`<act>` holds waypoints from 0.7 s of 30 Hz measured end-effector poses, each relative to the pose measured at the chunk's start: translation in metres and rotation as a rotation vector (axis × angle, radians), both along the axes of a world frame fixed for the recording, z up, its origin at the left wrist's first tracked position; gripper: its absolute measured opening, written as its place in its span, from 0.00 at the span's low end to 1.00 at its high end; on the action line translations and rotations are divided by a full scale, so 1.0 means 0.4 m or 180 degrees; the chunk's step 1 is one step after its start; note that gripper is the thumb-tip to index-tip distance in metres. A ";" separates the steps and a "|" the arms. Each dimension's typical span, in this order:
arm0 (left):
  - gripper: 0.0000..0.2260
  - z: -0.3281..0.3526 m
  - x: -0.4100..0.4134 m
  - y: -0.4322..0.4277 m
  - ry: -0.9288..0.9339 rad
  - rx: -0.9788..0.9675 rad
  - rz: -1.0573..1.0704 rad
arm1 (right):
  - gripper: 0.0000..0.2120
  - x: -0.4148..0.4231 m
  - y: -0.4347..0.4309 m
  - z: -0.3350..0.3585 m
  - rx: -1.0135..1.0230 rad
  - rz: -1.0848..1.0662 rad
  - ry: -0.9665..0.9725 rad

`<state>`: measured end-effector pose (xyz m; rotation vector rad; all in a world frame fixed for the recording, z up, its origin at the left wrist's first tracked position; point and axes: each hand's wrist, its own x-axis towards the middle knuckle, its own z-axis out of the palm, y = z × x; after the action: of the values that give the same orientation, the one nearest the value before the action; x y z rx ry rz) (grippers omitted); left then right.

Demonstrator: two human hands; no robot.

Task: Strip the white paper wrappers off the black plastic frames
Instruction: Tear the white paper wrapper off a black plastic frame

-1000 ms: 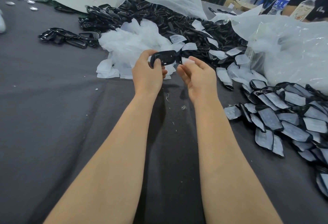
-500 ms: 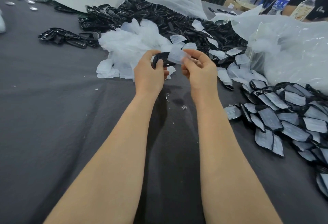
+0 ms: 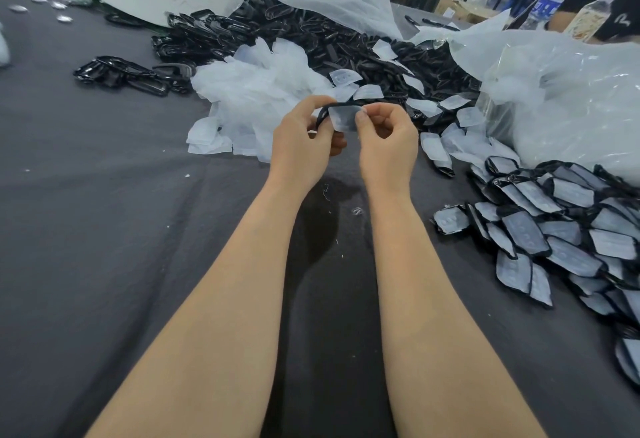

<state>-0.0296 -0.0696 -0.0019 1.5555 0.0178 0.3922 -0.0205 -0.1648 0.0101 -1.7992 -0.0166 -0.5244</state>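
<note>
Two things could spoil this strip, I judge. If my right hand [image 3: 388, 146] tugs the wrapper [image 3: 344, 119] too sharply or sideways, the thin paper may tear and leave a scrap stuck to the frame [image 3: 323, 111], which I would then have to pick off. If my left hand [image 3: 303, 141] grips too lightly against that pull, the frame could slip out and drop among the loose wrappers [image 3: 263, 98] at 11 o'clock, where a half-covered piece would be hard to spot. Gripping too hard might bend so slim a rim. Both hands are clenched on something: the left fingers [image 3: 306, 105] curl round the frame's left end, and the right thumb and forefinger pinch the wrapper's right edge, the other right fingers folded toward the palm with nothing in them. The frame hangs above the tabletop [image 3: 104, 229], between the two hands, its black rim arching from my left fingertips toward the right ones. The wrapper covers its middle and touches the right thumb. How much of the paper is loose I cannot tell. Bare frames [image 3: 311, 39] are heaped at 12 o'clock, and wrapped frames [image 3: 554, 229] wait at 4 o'clock, well apart from my hands, below a bag [image 3: 571, 98] at 2 o'clock.
</note>
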 end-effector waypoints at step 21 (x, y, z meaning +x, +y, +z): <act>0.11 0.005 -0.005 -0.005 0.0148 -0.0116 -0.0178 | 0.08 0.018 -0.018 0.002 0.2296 0.0764 0.0975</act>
<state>-0.0315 -0.0715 0.0001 1.5256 0.0174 0.3097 -0.0132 -0.1720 0.0108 -1.1296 0.1486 -0.0529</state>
